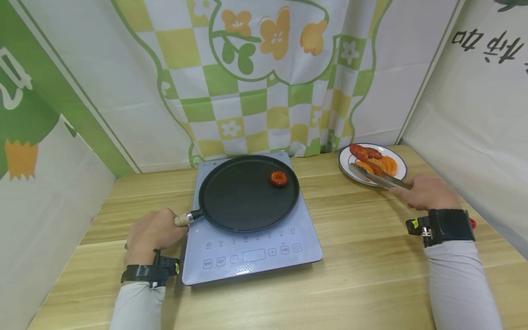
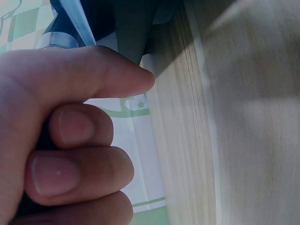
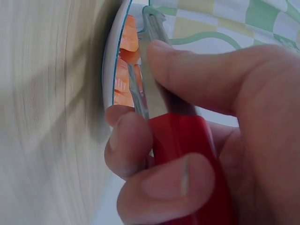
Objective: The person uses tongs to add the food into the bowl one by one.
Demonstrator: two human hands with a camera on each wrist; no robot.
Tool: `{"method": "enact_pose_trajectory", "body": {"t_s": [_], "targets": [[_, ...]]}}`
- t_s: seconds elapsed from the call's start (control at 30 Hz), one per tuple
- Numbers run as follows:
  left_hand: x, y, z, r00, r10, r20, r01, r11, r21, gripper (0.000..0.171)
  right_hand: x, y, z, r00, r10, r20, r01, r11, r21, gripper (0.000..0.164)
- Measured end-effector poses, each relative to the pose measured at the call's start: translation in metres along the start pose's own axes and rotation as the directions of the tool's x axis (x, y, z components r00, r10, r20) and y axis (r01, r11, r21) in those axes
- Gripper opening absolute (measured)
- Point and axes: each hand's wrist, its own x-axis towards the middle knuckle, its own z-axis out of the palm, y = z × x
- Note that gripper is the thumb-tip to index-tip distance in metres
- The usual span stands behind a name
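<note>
While the left grip clasps the handle of a frying pan on an induction cooktop, the right grip holds red-handled tongs over a plate of carrot slices and sausages; one round red piece lies in the pan.

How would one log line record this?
left hand: grips pan handle | right hand: holds tongs at plate | pan: on cooktop, one red piece inside

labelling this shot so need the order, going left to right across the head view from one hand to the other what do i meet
Left hand → pan handle → black pan → white plate → right hand
</note>
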Motion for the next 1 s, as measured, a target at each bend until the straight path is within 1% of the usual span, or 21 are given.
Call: {"method": "enact_pose_trajectory", "body": {"t_s": [0.23, 0.37, 0.5, 0.63, 0.8, 1.0], "targets": [[0.000, 0.001, 0.000, 1.000, 0.001, 0.004, -0.001, 1.000, 0.000, 0.032, 0.000, 0.009, 0.000, 1.000, -0.015, 0.018, 0.014, 0.998, 0.064, 0.067], [0.000, 0.001, 0.000, 1.000, 0.000, 0.006, 0.000, 1.000, -0.001, 0.033, 0.001, 0.011, 0.000, 0.999, -0.038, 0.029, 0.036, 0.997, 0.065, 0.063], [-0.001, 0.001, 0.000, 1.000, 0.002, 0.005, -0.002, 1.000, -0.001, 0.033, 0.004, 0.010, 0.002, 0.999, -0.053, 0.001, 0.053, 0.998, 0.017, 0.062], [-0.001, 0.001, 0.000, 1.000, -0.001, 0.008, 0.001, 1.000, -0.002, 0.033, 0.007, 0.010, 0.005, 0.998, -0.049, -0.041, 0.049, 0.999, -0.015, 0.066], [0.000, 0.000, 0.000, 1.000, -0.002, 0.002, 0.002, 1.000, -0.003, 0.034, 0.008, 0.011, 0.006, 0.997, -0.036, -0.063, 0.037, 0.999, 0.009, 0.075], [0.000, 0.001, 0.000, 1.000, -0.004, -0.006, 0.004, 1.000, -0.007, 0.036, 0.006, 0.012, 0.004, 0.995, -0.032, -0.089, 0.036, 0.999, 0.038, 0.078]]}}
